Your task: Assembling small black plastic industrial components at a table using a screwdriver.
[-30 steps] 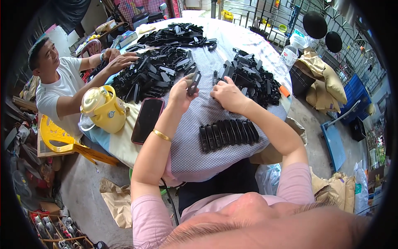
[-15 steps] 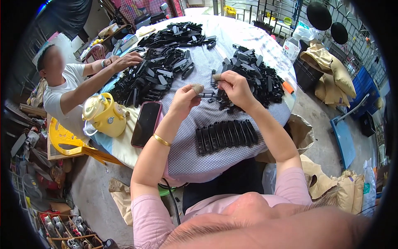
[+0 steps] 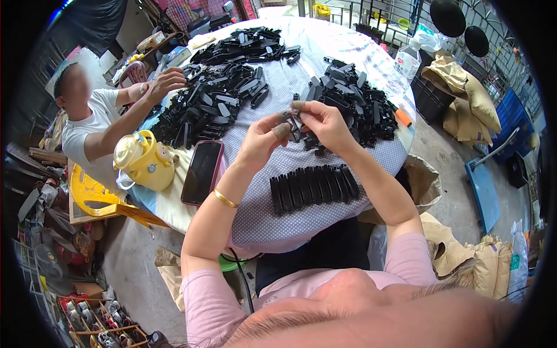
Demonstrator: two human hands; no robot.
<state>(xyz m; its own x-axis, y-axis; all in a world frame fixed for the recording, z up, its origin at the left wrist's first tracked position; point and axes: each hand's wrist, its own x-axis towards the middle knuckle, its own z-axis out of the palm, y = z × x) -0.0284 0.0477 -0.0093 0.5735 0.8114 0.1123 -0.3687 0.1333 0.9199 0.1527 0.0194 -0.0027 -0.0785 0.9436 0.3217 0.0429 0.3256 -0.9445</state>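
Observation:
My left hand (image 3: 266,139) and my right hand (image 3: 324,126) meet over the table, closed on a small black plastic part (image 3: 295,129) held between their fingertips. Tan covers wrap some fingertips on both hands. Just beyond my right hand lies a heap of loose black plastic parts (image 3: 362,107). Nearer to me, a neat row of black strip-shaped parts (image 3: 313,188) lies side by side on the patterned cloth. The held part's exact shape is partly hidden by my fingers.
Another person (image 3: 93,116) reaches toward a second black heap (image 3: 214,104) on the left. A phone (image 3: 202,173) and a yellow jug (image 3: 152,165) stand near the table's left edge. An orange-capped tool (image 3: 402,118) lies right. A third heap (image 3: 246,45) is farther back.
My hands have come together, the left moving right toward the right hand, with the black part now between them. The other person's hand has drawn back slightly from the left heap.

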